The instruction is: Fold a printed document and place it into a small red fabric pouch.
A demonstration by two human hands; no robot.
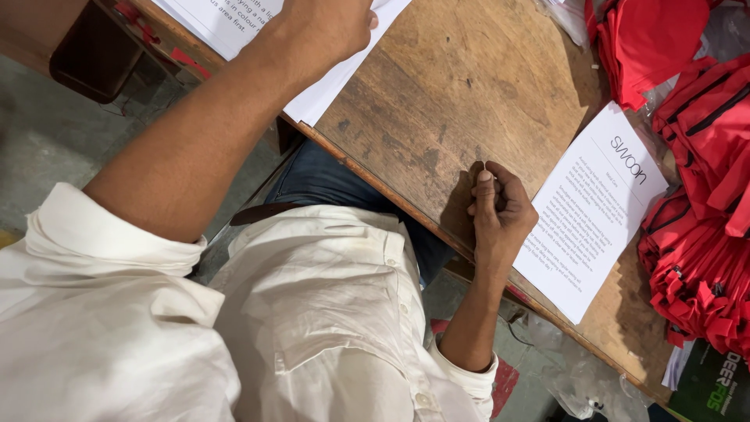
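My left hand [324, 27] lies on a stack of white printed sheets [312, 98] at the top edge of the view. Its fingers run out of the picture, so their grip is hidden. My right hand [500, 211] rests on the worn wooden table [437, 94] near its front edge. The fingers are curled into a loose fist with the thumb against them, and nothing shows inside. Just to the right of that fist lies a single white printed sheet [594, 211], not touched by the hand.
Piles of red fabric pouches [703, 234] with black zips fill the right side of the table, some under clear plastic. A dark box with green print [715, 387] sits at the lower right. A dark brown stool [94, 51] stands at the upper left.
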